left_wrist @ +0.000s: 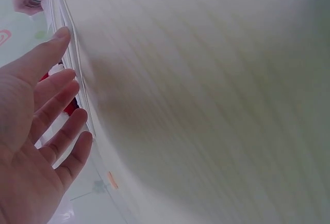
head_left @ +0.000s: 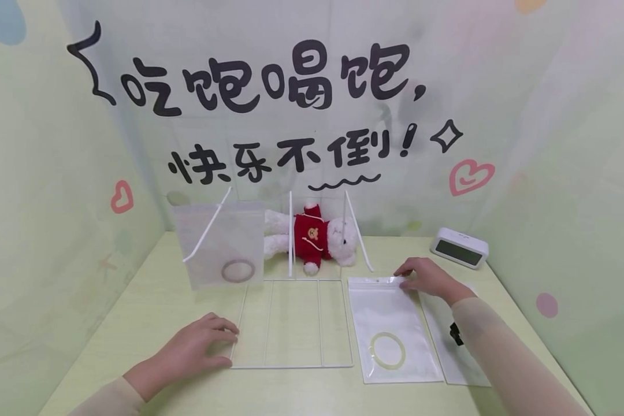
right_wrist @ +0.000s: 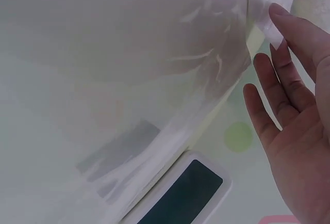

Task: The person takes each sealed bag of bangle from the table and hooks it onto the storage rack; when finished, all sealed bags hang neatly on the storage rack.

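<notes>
My right hand (head_left: 429,280) pinches the top right corner of a white zip bag (head_left: 382,315) between thumb and finger. A pale yellow ring-shaped bangle (head_left: 402,351) shows through this bag, which lies flat on the table. My left hand (head_left: 195,349) rests at the left edge of a white wire rack (head_left: 291,367), its fingers loosely bent and apart in the left wrist view. From the rack's left prong hangs another clear zip bag (head_left: 218,242) with a brownish ring-shaped bangle (head_left: 238,281) in it.
Partly under my right forearm lies another flat bag (head_left: 439,323) with a black item (head_left: 456,334). A plush toy (head_left: 312,234) in a red top lies behind the rack. A white digital clock (head_left: 460,248) stands at the back right. Printed cloth walls enclose the table.
</notes>
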Tool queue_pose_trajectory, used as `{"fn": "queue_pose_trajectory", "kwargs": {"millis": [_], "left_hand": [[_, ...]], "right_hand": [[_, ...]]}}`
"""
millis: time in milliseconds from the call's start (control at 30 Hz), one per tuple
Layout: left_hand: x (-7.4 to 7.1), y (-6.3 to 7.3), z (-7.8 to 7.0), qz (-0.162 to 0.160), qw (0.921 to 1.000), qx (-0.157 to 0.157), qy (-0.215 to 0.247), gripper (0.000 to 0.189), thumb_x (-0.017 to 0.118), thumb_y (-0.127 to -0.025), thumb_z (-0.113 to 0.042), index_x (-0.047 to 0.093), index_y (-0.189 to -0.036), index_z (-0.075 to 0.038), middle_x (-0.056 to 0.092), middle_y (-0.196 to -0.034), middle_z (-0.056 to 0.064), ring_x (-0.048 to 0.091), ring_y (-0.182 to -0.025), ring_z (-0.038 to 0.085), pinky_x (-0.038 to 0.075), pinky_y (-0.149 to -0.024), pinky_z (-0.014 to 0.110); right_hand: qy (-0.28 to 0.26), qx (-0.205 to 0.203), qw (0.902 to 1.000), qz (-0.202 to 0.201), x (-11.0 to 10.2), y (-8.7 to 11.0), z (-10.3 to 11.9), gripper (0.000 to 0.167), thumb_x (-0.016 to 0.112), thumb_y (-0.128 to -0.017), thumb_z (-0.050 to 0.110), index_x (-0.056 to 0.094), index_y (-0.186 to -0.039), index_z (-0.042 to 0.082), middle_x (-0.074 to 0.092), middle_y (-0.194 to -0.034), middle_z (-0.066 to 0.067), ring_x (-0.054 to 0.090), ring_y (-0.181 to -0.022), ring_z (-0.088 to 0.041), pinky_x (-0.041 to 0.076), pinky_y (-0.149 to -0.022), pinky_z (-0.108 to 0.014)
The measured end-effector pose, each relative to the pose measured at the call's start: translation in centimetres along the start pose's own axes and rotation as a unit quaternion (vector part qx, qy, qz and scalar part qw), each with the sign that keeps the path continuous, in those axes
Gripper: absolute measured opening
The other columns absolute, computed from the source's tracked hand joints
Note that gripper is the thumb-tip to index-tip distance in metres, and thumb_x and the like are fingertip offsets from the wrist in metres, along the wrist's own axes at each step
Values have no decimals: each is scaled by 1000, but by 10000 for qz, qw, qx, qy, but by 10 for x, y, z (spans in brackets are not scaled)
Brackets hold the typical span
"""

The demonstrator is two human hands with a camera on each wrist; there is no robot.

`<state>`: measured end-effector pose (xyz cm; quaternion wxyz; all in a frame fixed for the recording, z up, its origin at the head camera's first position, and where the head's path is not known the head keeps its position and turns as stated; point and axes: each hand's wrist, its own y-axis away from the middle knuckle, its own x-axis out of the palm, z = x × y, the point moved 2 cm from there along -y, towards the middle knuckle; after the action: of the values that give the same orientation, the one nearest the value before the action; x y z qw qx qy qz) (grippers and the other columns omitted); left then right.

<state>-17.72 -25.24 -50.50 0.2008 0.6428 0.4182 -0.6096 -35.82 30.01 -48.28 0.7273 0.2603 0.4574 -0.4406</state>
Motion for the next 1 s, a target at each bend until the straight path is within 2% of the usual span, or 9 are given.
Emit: {"fn": "queue_pose_trajectory", "kwargs": {"millis": [100,267,433,633,867,1000], "left_hand": [[0,0,1,69,10000,-6,15,38,86,-77,-46,78,-109,-26,68,-122,-17,61,-110,11,61,-91,38],[0,0,1,75,10000,52,2,38,87,-77,-44,79,-108,-25,68,-122,-17,61,-110,12,61,-91,38],[-1,0,-1,66,9999,88,18,38,87,-77,-43,78,-108,-24,69,-122,-16,61,-110,13,61,-91,38],[-1,-1,-2,25,9999,132,5,38,87,-76,-42,79,-108,-23,70,-121,-15,61,-109,13,61,-90,38],[-1,0,-2,-24,9998,161,-60,38,86,-77,-44,79,-108,-23,70,-121,-16,61,-109,12,61,-90,37],[0,0,-2,47,9999,87,-51,39,86,-77,-44,79,-109,-24,69,-121,-16,61,-109,12,61,-90,38]], "right_hand": [[83,-76,9998,-177,-2,2,2,15,82,-87,16,78,-101,11,72,-94,1,65,-89,-16,60,-85,-42],[149,-324,9982,-477,-8,10,11,7,80,-90,18,75,-94,15,72,-90,5,64,-86,-13,60,-86,-48],[119,-496,9959,-748,-12,24,25,6,80,-91,21,75,-93,20,73,-88,11,65,-85,-7,60,-86,-51],[96,-787,9891,-1243,-17,43,46,10,81,-90,17,76,-94,24,71,-88,17,64,-84,-1,59,-79,-34],[-60,-1120,9763,-1851,-25,62,78,13,80,-90,12,75,-97,22,72,-90,17,64,-86,0,57,-80,-23],[-204,-1327,9697,-2043,-29,69,96,17,80,-89,8,74,-97,22,71,-90,17,64,-85,0,53,-80,-14]]}}
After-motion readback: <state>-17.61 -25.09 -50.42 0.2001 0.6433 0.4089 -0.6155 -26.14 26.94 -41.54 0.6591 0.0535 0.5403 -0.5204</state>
